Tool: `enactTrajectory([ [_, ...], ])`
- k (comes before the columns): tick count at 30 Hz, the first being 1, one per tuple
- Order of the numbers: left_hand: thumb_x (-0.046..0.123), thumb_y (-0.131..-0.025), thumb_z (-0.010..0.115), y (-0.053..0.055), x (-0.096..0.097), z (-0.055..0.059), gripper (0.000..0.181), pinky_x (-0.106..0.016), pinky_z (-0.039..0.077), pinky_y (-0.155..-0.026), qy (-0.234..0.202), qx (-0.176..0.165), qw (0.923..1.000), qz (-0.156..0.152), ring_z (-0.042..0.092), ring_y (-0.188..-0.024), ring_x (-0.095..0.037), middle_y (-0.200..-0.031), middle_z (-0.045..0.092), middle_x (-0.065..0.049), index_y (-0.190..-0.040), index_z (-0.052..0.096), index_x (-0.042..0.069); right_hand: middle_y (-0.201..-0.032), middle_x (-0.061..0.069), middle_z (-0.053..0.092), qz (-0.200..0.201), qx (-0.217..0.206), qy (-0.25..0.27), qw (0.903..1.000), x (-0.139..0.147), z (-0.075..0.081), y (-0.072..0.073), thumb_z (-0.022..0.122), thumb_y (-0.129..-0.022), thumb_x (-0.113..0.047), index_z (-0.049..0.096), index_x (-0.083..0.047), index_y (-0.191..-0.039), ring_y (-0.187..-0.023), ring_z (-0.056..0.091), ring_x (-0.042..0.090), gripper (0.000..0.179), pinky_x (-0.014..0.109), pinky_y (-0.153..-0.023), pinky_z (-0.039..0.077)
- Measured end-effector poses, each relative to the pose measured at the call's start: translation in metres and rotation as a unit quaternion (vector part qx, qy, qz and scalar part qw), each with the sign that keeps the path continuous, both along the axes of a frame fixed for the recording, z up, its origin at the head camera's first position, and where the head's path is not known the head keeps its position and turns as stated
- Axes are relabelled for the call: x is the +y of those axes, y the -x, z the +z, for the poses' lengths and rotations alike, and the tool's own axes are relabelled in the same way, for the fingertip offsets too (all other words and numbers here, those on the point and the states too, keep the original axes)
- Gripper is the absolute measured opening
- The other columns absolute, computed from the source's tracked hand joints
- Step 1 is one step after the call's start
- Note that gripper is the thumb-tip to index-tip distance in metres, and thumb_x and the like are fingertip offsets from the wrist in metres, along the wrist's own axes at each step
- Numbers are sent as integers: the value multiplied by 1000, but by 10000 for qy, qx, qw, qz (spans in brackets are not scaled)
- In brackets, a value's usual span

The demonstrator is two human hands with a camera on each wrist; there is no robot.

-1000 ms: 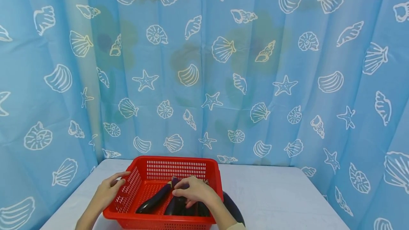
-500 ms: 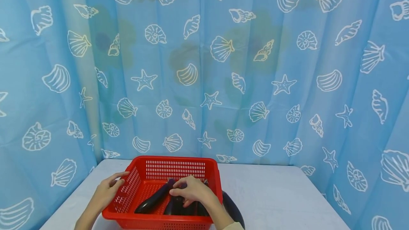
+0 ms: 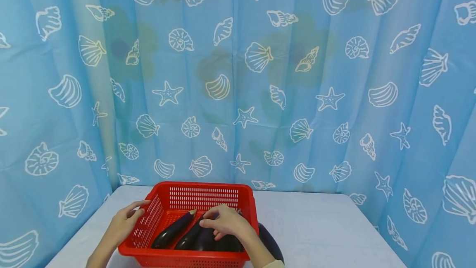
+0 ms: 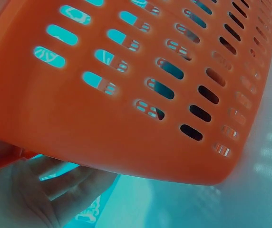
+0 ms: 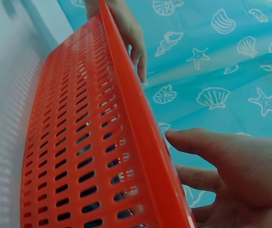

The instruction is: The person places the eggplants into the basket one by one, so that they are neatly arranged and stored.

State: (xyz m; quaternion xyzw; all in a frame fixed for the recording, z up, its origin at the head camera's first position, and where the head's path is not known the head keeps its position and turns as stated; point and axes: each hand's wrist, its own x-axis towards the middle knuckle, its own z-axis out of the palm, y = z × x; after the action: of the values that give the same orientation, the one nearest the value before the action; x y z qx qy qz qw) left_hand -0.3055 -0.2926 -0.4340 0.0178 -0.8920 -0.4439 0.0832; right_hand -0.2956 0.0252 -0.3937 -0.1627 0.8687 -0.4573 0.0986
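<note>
A red plastic basket point(image 3: 208, 253) with slotted walls sits on the white table. Several dark purple eggplants lie in it; the leftmost eggplant point(image 3: 172, 231) points its stem end away from me, and another eggplant point(image 3: 190, 237) lies beside it. Over them is my right hand point(image 3: 224, 220), with thumb and forefinger apart and nothing seen between them. In the right wrist view, its thumb point(image 5: 193, 140) stretches toward the basket rim. My left hand point(image 3: 124, 223) is at the basket's left rim, fingers loosely bent; whether it touches the rim cannot be told.
One more eggplant point(image 3: 270, 241) lies outside the basket, against its right side and partly behind my right forearm. The white tabletop point(image 3: 316, 226) extends to the right. A blue curtain point(image 3: 238, 73) with shell and starfish prints surrounds the table.
The leftmost eggplants in the basket have shifted left, and a gap shows between the first one's stem end and my right hand. Both hands stay nearly in place.
</note>
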Motion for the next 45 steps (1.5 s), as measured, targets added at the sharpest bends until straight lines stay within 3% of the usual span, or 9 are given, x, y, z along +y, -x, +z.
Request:
enactTrajectory([
  [8,21,-100,49,0,0,1,43,-43,62,-74,66,23,10000,5,67,-101,-37,-136,52,-33,-141,51,9,-90,3,72,50,91,-99,9999,8,0,2,75,-84,-30,71,-12,-114,-67,67,24,35,35,-60,61],
  [16,21,-100,49,-1,1,1,43,-43,62,-73,51,32,10000,-1,67,-101,-37,-136,52,-33,-141,51,8,-99,8,72,182,226,-173,9994,16,4,3,75,-84,-28,71,-11,-114,-74,66,26,34,37,-59,60],
  [30,20,-100,49,-1,0,1,43,-42,62,-72,3,6,10000,-3,67,-102,-38,-138,50,-33,-141,51,9,-104,7,72,201,386,-301,9986,24,5,0,77,-83,-30,71,-16,-115,-79,66,18,36,35,-60,61],
  [45,19,-100,49,0,0,0,42,-42,62,-72,-20,57,10000,-5,67,-102,-37,-137,52,-33,-141,51,8,-105,4,72,185,538,-443,9974,38,9,-5,78,-81,-33,69,-18,-120,-79,68,22,42,32,-63,61],
])
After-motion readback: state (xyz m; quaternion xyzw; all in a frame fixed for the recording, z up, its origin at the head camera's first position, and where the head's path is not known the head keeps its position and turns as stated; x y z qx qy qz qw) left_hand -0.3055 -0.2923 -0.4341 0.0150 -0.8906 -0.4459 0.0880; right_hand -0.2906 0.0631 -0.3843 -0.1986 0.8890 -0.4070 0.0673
